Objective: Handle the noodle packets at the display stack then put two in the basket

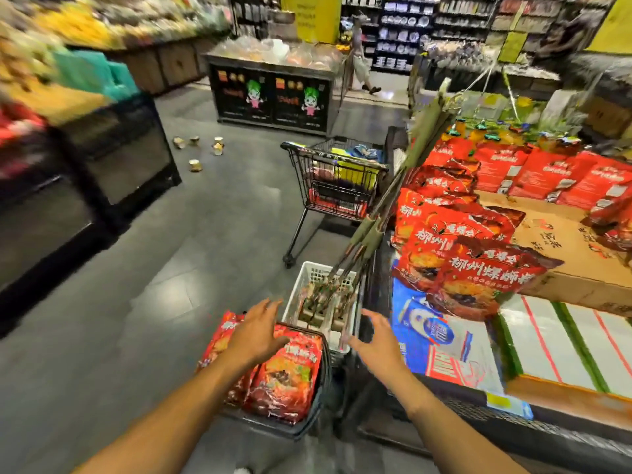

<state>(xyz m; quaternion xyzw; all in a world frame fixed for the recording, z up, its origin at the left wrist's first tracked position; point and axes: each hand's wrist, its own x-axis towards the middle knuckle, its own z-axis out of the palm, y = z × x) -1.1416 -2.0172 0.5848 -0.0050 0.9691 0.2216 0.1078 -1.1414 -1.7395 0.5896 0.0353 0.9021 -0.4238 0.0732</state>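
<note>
My left hand [258,331] hovers with fingers spread over a dark basket [319,401] on the floor that is filled with red snack packets [285,374]. My right hand [378,343] is also spread and holds nothing; it hangs between the basket and the display table to the right. More red packets [478,275] are piled on that table's near corner, one jutting over the edge. A white plastic crate [304,285] stands just beyond my hands, with long green-wrapped stalks [393,200] leaning out of it.
A shopping cart [337,181] with goods stands ahead. Cardboard boxes [561,241] and blue-white packs [437,340] lie on the right table. Several small jars [196,150] are scattered on the grey floor. Dark produce stands line the left; a person [360,53] walks at the back.
</note>
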